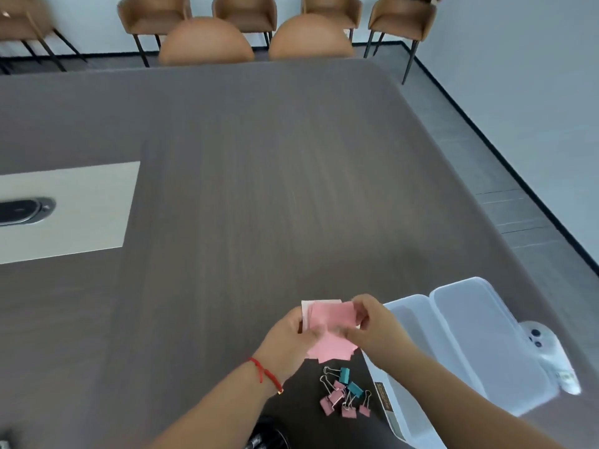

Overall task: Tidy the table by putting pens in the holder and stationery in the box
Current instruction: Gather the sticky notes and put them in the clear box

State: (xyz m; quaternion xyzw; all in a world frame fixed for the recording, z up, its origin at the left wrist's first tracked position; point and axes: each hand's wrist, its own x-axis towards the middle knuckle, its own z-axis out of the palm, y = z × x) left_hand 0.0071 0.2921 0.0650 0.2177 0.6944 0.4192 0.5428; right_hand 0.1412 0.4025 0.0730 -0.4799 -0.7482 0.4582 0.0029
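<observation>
Grey-brown worktop [246,176] fills our view. At its right edge lies the translucent box [460,345], lid open. Just left of it we hold pink sticky notes [330,325] above the surface, left hand [288,338] and right hand [376,328] both pinching them. Binder clips [345,395], pink and teal, lie below the notes.

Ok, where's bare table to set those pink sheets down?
Bare: the broad table beyond both hands, bordered left by the pale inset panel. Crowded: near edge, where binder clips sit between the left hand and the open box, right hand alongside.
</observation>
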